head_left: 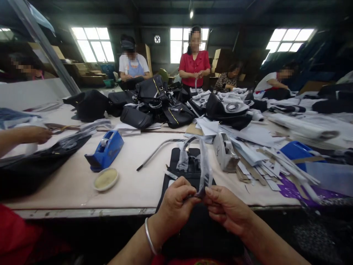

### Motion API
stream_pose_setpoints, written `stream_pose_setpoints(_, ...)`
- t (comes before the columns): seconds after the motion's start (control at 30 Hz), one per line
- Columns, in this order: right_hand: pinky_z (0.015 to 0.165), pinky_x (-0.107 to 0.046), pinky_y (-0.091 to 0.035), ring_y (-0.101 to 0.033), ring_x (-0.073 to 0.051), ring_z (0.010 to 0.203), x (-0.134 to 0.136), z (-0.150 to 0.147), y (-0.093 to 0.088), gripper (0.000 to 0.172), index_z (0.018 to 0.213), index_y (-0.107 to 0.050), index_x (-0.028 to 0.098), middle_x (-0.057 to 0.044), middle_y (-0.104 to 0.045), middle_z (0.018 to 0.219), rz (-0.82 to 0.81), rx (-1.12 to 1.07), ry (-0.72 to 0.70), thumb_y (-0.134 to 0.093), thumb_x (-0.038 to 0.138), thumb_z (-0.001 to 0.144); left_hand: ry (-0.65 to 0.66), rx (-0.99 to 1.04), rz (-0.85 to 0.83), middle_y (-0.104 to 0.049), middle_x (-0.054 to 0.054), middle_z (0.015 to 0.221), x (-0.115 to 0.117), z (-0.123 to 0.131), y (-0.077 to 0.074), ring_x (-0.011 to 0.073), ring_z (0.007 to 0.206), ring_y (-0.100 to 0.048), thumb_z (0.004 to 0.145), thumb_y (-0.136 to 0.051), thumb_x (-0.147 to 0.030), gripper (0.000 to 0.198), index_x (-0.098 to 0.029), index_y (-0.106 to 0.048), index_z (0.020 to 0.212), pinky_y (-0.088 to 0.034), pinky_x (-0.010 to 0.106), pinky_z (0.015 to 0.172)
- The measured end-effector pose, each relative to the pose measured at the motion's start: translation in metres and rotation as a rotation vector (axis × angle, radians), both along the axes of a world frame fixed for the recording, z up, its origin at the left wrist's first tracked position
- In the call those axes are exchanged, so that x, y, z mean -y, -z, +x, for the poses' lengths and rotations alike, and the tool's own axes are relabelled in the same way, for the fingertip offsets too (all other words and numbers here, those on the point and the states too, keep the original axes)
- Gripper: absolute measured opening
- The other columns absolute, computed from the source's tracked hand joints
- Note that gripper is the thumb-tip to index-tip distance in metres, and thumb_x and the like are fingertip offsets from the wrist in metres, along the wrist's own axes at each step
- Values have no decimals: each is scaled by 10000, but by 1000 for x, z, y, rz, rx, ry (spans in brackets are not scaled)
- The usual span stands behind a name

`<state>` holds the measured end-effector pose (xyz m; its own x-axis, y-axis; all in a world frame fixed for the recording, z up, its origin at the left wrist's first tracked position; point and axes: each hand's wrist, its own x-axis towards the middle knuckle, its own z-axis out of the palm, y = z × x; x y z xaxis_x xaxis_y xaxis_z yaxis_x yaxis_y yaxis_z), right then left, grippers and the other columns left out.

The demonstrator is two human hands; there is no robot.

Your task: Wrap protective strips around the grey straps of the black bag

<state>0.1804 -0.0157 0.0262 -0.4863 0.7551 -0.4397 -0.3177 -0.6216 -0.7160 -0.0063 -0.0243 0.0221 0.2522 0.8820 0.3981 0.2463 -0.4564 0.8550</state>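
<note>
A black bag (pixel 190 224) lies half on the table edge in front of me, its lower part toward my body. Its handle (pixel 204 162) loops upward, wrapped in clear plastic film. My left hand (pixel 178 202), with a bracelet at the wrist, pinches the wrapped handle near its lower end. Close beside it, my right hand (pixel 227 208) pinches the same handle, thumb and forefinger together. The fingertips of both hands almost meet. A thin dark strap (pixel 154 150) curves out from the bag across the table to the left.
A blue tape dispenser (pixel 106 151) and a small round dish (pixel 106 179) stand left; a grey tape dispenser (pixel 225 152) stands right, by paper and card scraps (pixel 259 162). Black bags (pixel 154 99) are heaped behind. A co-worker's hand (pixel 35 134) reaches in at left; several people work beyond.
</note>
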Motion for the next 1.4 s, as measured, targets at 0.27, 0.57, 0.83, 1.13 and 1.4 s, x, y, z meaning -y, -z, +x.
stream_pose_setpoints(0.27,418,-197,-214,-265,-45,452,2,-15,-6,300,735,-601,164,74,-423,563,270,264,74,-767,413,755,51,-48,-141,-540,14,753,2,-13,0,149,708,-494,869,-656,-230,104,-173,-735,905,-381,265,661)
stream_pose_setpoints(0.57,617,-292,-398,-502,-165,654,11,-21,22,334,765,-686,162,-69,-587,714,1453,1003,78,-412,165,956,-70,567,-816,-447,-60,562,-1,8,-1,82,515,-333,732,-783,-388,290,-148,-625,687,-258,218,498)
stream_pose_setpoints(0.83,394,-164,-107,-105,-25,450,-6,-3,-4,407,760,-584,158,98,-346,568,23,0,-32,-731,538,774,-14,-24,79,-614,41,761,8,-3,9,162,695,-560,922,-579,-213,185,-243,-751,982,-411,265,628)
stream_pose_setpoints(1.13,395,-165,-85,-148,-7,431,3,-16,-12,407,764,-608,141,99,-397,533,78,1,17,-854,445,654,-10,-286,407,-534,24,651,4,-11,8,167,619,-458,939,-486,-126,232,-213,-701,943,-293,292,569)
stream_pose_setpoints(1.4,724,-299,-491,-647,-216,799,11,-25,-4,137,821,-724,160,-75,-706,823,925,695,56,-623,248,852,169,225,-589,-630,24,752,5,-2,-9,186,709,-545,852,-638,-429,286,-157,-723,884,-385,271,640)
